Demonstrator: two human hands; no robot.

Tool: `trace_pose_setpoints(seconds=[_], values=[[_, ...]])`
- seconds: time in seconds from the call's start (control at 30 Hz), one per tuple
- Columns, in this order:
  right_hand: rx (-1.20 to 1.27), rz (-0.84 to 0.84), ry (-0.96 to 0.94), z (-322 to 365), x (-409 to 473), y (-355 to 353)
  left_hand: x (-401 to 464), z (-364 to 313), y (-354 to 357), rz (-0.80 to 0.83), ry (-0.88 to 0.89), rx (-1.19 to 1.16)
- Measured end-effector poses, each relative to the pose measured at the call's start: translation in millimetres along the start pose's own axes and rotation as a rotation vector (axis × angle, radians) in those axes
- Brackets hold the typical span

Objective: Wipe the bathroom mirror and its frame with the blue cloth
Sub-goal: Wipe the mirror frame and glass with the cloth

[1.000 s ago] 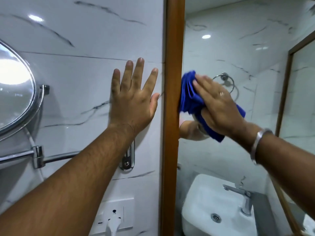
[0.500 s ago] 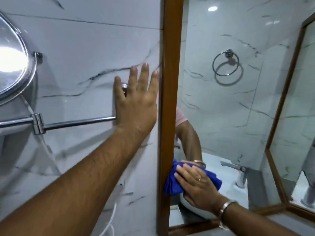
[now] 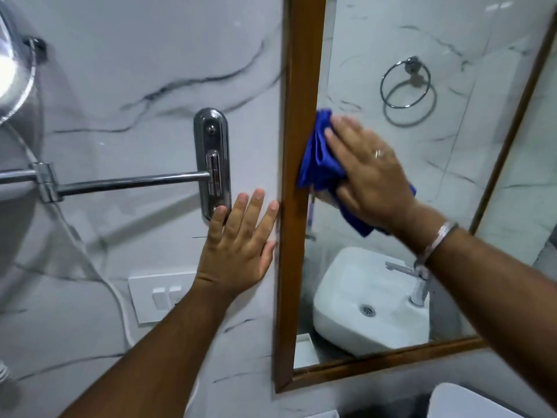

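Observation:
The bathroom mirror [image 3: 452, 164] hangs on the marble wall in a brown wooden frame [image 3: 298, 206]. My right hand [image 3: 370, 176] presses the bunched blue cloth [image 3: 321, 155] flat against the glass, right at the inner edge of the frame's left upright. The cloth's lower end pokes out under my wrist. My left hand [image 3: 241, 245] lies flat on the wall tile just left of the frame, fingers spread, its fingertips near a chrome wall plate. It holds nothing.
A chrome wall plate [image 3: 211, 164] carries a swing arm [image 3: 126, 184] leading left to a round shaving mirror [image 3: 12, 70]. A white switch plate [image 3: 159, 294] with a cord sits below. The mirror reflects a white basin [image 3: 361, 309], tap and towel ring [image 3: 405, 82].
My right hand went down the frame's left side with the cloth, then came back up to mid height. My left hand slid lower on the wall, below the swing arm.

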State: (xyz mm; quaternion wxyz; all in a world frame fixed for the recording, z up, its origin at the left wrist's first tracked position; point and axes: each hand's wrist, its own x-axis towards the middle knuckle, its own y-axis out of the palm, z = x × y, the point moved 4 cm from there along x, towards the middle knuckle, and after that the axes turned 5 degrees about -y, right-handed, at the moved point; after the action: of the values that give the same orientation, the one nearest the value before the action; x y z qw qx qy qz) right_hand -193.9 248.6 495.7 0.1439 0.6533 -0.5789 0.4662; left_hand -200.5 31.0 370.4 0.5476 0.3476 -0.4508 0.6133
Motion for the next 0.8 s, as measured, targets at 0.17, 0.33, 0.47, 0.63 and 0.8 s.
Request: trace_pose_setpoints(seconds=[0.17, 0.33, 0.47, 0.63, 0.8], values=[[0.011, -0.065, 0.022, 9.2, -9.0, 18.0, -5.1, -1.2, 8.1, -0.006, 0.000, -0.051], [-0.012, 0.235, -0.152, 106.7, -163.4, 73.6, -5.1, -1.8, 6.8, -0.016, -0.002, -0.061], [-0.054, 0.720, -0.343, 179.9, -265.4, 98.0, -3.7, -1.8, 5.1, -0.014, -0.001, -0.039], [-0.078, 0.508, -0.209, 156.3, -251.2, 78.8, -5.9, -0.7, 7.2, 0.012, 0.013, -0.007], [0.120, -0.003, 0.133, 50.7, -139.2, 7.4, -4.6, 0.9, 6.5, 0.019, 0.022, 0.006]])
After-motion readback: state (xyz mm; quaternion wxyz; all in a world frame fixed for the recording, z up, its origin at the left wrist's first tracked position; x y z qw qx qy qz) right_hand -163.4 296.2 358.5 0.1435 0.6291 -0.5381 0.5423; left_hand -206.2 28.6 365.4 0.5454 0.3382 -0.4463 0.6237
